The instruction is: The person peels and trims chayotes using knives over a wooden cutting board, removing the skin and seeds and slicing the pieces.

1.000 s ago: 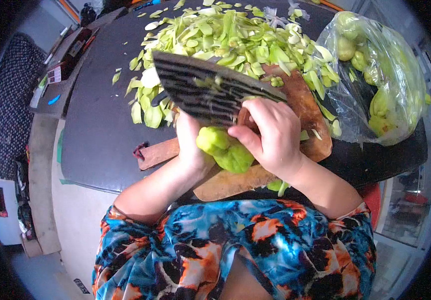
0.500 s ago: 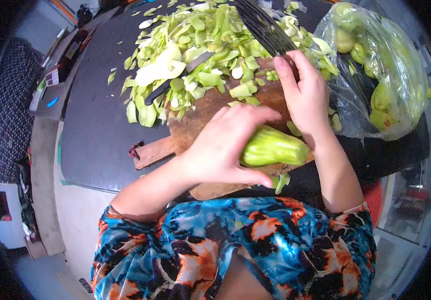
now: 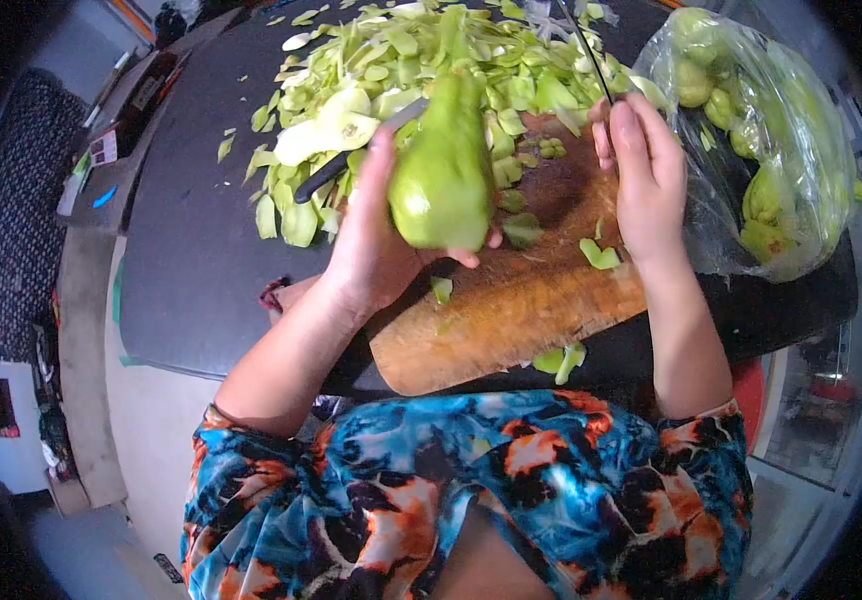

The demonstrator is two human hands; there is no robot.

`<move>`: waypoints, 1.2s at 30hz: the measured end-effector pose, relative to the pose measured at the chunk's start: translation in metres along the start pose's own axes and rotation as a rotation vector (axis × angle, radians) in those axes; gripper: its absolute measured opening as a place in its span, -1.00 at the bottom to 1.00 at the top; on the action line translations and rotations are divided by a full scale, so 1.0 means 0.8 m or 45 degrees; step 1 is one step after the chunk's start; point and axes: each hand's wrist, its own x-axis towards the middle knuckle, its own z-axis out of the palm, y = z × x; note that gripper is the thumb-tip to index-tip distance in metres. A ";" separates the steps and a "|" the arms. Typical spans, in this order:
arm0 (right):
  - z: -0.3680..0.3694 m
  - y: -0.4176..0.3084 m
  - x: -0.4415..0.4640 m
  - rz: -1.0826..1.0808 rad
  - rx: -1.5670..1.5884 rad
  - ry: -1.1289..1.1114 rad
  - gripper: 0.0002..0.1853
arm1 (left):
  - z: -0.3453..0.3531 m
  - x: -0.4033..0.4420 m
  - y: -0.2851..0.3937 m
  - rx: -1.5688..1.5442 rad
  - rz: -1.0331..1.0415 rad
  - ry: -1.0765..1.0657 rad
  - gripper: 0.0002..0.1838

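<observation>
A pear-shaped green vegetable rests in my left hand, its broad end toward me, lifted over the left part of the wooden cutting board. My right hand is wrapped round the handle of a large cleaver at the board's right side. The cleaver's blade appears edge-on as a thin dark line pointing up and away; my fingers hide the handle. Small green scraps lie on the board. Behind the vegetable, a small black-handled knife lies on the pale green slices.
A wide heap of green slices and peelings covers the far middle of the dark table. At the right stands a clear plastic bag with several green vegetables. Some peel lies at the board's near edge.
My left hand has turned palm up and lifted the vegetable leftward off the board. In my right hand the cleaver has moved slightly right and turned edge-on, away from the vegetable.
</observation>
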 end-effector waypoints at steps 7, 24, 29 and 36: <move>0.011 -0.033 -0.023 -0.216 -0.098 -0.290 -0.70 | -0.024 0.013 0.006 -0.527 0.095 0.078 -0.38; 0.013 -0.040 -0.020 -0.507 -0.252 -0.459 -0.67 | -0.020 0.011 0.002 -0.528 0.168 0.336 -0.34; 0.020 -0.052 -0.025 -0.876 -0.494 -0.619 -0.59 | -0.015 -0.009 0.015 -0.735 -0.009 -0.022 -0.05; 0.034 -0.046 -0.037 -1.021 -0.543 -0.638 -0.49 | -0.006 0.003 0.016 -0.409 0.253 0.365 -0.35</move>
